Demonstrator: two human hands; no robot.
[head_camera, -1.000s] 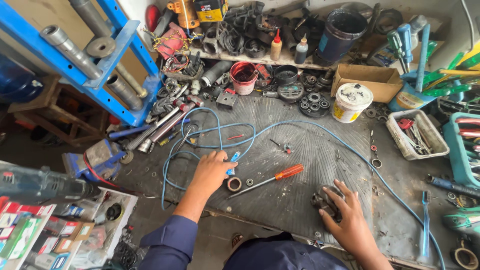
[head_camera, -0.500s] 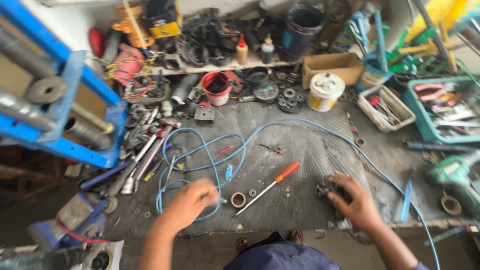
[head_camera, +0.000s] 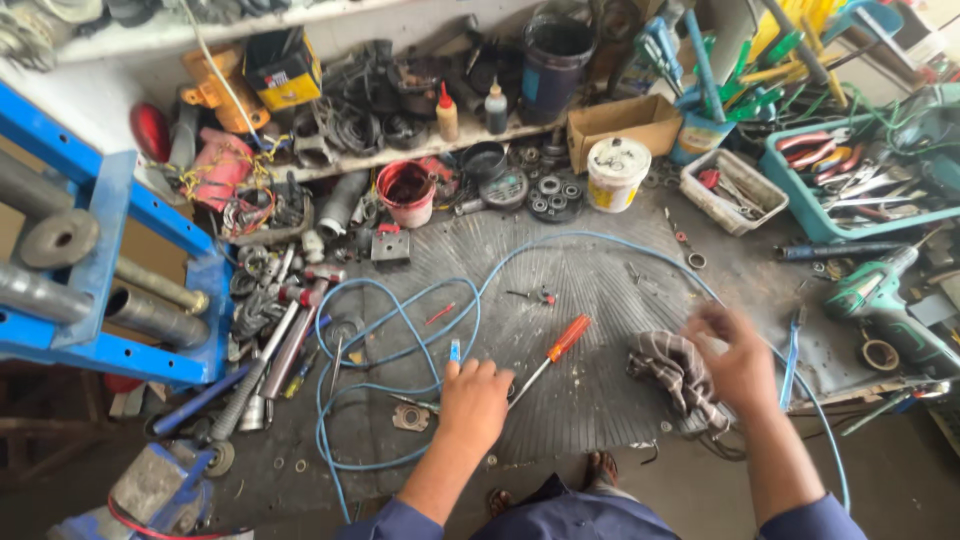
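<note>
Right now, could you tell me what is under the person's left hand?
The left hand rests on the ribbed mat, across the blue cable and the orange-handled screwdriver's tip. Anything directly beneath the palm is covered.

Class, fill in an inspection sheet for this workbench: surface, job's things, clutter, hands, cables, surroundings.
Surface: ribbed grey mat, dirty.
Job's things: orange-handled screwdriver beside left hand; checked rag by right hand.
Clutter: red tub, white tub, cardboard box, bearings.
Hands: left hand resting on mat; right hand blurred, above rag; grip unclear.
Cables: blue cable looped across mat.
Surroundings: blue rack with pipes, green drill.
</note>
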